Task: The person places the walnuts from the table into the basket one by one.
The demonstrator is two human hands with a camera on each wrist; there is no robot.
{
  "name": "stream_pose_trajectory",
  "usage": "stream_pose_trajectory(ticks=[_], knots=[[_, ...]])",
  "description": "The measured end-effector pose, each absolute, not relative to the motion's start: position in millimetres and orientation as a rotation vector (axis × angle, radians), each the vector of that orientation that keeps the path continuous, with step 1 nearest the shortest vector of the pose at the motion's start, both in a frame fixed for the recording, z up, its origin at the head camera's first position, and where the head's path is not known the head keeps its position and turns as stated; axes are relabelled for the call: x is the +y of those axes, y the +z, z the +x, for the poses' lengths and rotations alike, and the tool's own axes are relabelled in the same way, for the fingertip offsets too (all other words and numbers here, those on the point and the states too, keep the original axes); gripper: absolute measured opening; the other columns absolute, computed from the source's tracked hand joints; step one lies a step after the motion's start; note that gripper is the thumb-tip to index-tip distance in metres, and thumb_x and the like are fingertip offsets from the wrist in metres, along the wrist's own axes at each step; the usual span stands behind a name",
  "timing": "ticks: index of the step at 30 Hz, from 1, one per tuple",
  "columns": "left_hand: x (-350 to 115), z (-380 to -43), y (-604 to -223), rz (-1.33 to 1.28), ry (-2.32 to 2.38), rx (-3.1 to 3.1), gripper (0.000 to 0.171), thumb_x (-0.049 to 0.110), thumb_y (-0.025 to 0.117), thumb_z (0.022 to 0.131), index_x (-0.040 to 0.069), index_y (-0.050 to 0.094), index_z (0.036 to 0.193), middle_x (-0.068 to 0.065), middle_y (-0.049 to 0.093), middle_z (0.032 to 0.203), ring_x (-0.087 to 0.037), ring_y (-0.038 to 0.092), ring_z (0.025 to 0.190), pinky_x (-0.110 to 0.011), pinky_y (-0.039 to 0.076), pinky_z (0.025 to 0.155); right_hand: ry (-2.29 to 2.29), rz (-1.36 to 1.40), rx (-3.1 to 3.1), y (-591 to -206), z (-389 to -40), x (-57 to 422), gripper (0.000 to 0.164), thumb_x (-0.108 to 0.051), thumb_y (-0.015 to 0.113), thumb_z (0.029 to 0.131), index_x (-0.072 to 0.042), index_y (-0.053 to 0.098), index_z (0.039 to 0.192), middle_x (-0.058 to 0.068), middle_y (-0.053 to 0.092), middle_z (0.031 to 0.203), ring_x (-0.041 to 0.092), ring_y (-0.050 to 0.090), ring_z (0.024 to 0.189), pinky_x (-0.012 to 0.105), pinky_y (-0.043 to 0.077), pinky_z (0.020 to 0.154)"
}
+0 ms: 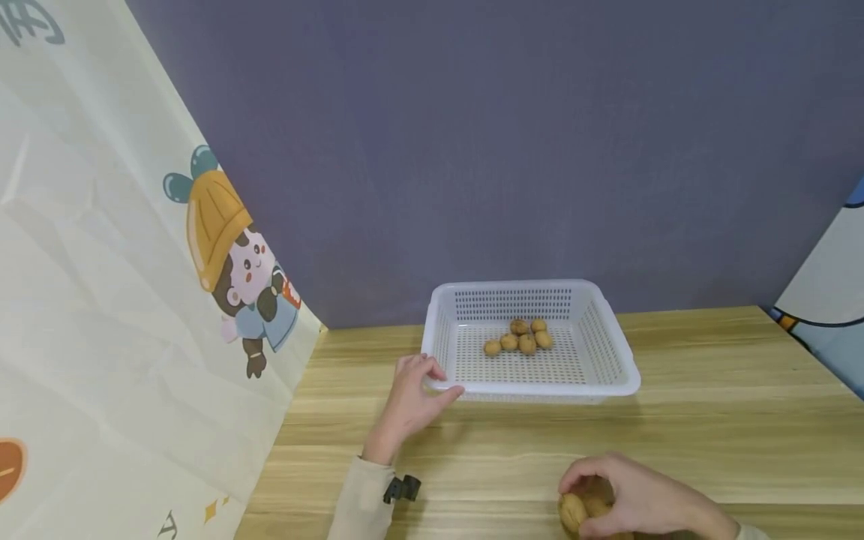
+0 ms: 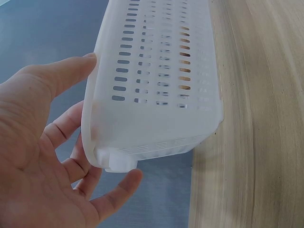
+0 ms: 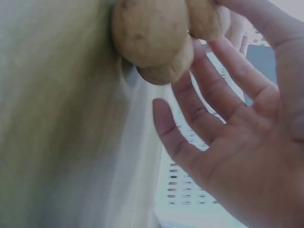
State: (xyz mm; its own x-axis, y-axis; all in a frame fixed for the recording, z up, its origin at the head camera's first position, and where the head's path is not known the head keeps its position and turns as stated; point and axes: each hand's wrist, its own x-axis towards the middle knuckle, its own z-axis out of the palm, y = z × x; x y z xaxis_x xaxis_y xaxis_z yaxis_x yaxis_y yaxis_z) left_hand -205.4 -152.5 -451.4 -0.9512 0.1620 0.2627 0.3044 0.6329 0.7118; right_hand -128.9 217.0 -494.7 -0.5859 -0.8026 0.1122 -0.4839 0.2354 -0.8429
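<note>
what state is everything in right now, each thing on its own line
Basket: upright, uncovered
Inner walnuts: six, lying in the basket, whole where visible
Left hand: gripping the basket's near left corner
Right hand: fingers bent round outer walnuts
Outer walnuts: outside the basket, partly hidden, exact count unclear

Soft, even light fills the head view, with faint shadows on the table (image 1: 709, 420) beneath the basket (image 1: 540, 389) and a pale glint along a crease in the printed sheet (image 1: 101, 225). The left wrist view is fairly crisp, the basket's white plastic bright. The right wrist view looks hazy and low in contrast: the table smears into blur, and the basket behind the right hand (image 3: 256, 137) washes out toward white.
</note>
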Motion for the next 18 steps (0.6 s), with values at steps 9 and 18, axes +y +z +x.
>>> stream_pose_trajectory(ticks=[9,18], knots=[[-153,-205,-451,-0.384,-1.218,-2.675,0.031,0.034,0.089,0.085,0.021,0.061,0.088,-0.002,0.069,0.115,-0.028,0.046,0.131,-0.054,0.042,0.111,-1.189,-1.309,2.541,-468,-135,212,0.034,-0.026,0.089,0.085,-0.028,0.071,0.114,-0.021,0.071,0.1,-0.005,0.061,0.09,0.025,0.055,0.074],[-153,-205,-452,-0.393,-1.224,-2.682,0.031,0.035,0.088,0.086,0.02,0.061,0.089,-0.002,0.069,0.115,-0.028,0.045,0.132,-0.055,0.043,0.111,-1.19,-1.269,2.676,-429,-146,206,0.034,-0.025,0.09,0.085,-0.027,0.073,0.114,-0.021,0.071,0.104,-0.002,0.062,0.095,0.025,0.056,0.079]])
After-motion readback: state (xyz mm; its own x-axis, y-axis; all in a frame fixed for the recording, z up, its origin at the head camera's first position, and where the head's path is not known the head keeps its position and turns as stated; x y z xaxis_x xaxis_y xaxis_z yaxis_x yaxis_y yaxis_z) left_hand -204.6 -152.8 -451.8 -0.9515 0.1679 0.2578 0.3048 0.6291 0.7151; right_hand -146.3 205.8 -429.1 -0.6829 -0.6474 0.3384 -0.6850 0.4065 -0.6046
